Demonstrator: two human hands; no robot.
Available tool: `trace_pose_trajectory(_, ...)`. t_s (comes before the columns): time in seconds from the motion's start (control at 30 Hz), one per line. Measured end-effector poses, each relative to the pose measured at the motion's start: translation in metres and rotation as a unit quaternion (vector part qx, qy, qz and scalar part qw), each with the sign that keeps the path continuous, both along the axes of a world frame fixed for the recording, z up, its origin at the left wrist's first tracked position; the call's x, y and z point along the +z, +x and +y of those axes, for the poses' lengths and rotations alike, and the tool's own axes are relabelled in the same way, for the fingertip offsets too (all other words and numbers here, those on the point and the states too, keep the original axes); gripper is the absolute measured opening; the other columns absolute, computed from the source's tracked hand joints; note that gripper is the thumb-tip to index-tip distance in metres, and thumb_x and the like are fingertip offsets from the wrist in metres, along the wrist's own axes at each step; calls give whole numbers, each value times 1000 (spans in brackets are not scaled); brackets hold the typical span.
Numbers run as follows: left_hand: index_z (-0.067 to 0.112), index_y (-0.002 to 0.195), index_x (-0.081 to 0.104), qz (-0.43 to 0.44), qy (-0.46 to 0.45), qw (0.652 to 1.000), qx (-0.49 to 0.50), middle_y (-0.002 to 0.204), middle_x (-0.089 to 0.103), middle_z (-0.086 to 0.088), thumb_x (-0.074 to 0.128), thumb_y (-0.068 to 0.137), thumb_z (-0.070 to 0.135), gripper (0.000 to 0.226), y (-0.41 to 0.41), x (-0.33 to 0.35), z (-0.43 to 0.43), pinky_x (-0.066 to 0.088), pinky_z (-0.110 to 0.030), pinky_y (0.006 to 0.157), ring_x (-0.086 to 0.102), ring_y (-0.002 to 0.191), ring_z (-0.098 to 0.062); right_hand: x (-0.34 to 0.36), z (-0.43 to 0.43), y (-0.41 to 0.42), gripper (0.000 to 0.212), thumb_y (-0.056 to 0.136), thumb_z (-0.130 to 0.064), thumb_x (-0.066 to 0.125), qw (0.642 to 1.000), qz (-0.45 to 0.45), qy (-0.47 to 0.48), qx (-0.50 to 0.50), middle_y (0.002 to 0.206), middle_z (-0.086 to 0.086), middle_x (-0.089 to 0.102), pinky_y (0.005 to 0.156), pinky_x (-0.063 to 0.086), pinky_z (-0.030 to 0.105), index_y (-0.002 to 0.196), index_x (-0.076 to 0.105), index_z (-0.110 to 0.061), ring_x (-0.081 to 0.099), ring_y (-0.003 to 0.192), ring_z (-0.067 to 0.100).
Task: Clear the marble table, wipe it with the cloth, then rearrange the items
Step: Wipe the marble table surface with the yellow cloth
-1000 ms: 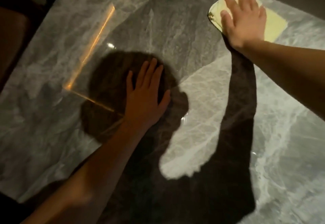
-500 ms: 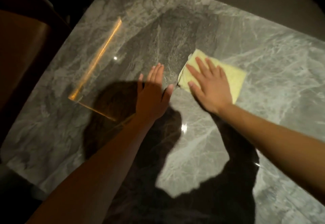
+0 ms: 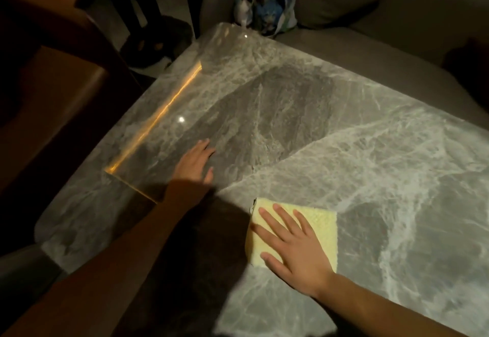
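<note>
Just dragged the cloth (image 3: pixel 320 228) back from the far side to the near edge, right hand (image 3: pixel 293 249) flat and spread on it. Left hand (image 3: pixel 194 166) rests open on the table (image 3: pixel 370 138), gripping nothing. Top's bare, so I reckon wiping's well underway.

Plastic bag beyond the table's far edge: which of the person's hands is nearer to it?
Left. The left hand rests mid-table, closer to the plastic bag; the right hand presses the cloth near the front.

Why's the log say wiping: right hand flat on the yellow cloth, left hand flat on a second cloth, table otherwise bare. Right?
One thing is off. In the head view the left hand lies on bare marble table, not on a second cloth. Only one yellow cloth shows, under the right hand, which is flat on it. Nothing else sits on the table.
</note>
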State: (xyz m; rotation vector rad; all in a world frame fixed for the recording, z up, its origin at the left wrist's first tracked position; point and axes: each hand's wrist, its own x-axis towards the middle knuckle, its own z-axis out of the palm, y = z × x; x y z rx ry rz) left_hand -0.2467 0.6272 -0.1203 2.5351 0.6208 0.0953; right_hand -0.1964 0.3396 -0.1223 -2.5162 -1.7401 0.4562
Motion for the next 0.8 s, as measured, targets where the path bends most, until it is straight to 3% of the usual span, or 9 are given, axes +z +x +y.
trace_pose_trajectory(0.17,17,141,42,6,86,996,0,153,34,-3,37,91,26,50,-27,-8,15,13,-48,119,20,143,-12,-2,49,22,51,98,-53,31,999,-29,9,37,161,-7,19,114,15,46,147,31,-39,15,149,23)
trace_pose_trajectory(0.3,19,143,39,11,78,997,14,155,29,-1,37,91,32,53,-25,-10,14,7,-46,117,20,145,-15,2,114,53,58,94,-49,39,999,-27,12,44,160,-7,20,118,13,47,149,25,-39,17,148,24)
trace_pose_trajectory(0.47,20,144,35,25,81,991,104,157,25,-2,39,94,34,52,-26,-11,17,3,-54,118,14,147,-17,1,177,78,54,99,-54,21,1000,-16,14,22,162,-10,4,118,1,45,151,13,-42,-2,150,19)
trace_pose_trajectory(0.6,21,144,33,46,105,989,90,157,26,-2,33,95,34,51,-27,-14,16,8,-57,117,15,148,-18,-3,216,96,54,99,-53,21,999,-20,31,18,163,-9,6,119,2,46,151,15,-40,0,150,19)
trace_pose_trajectory(0.8,23,148,23,74,103,987,98,160,15,2,27,96,38,55,-24,-14,17,-4,-52,117,4,148,-14,-8,274,119,54,100,-52,19,999,-16,47,-4,163,-8,7,120,1,47,152,15,-38,0,150,20)
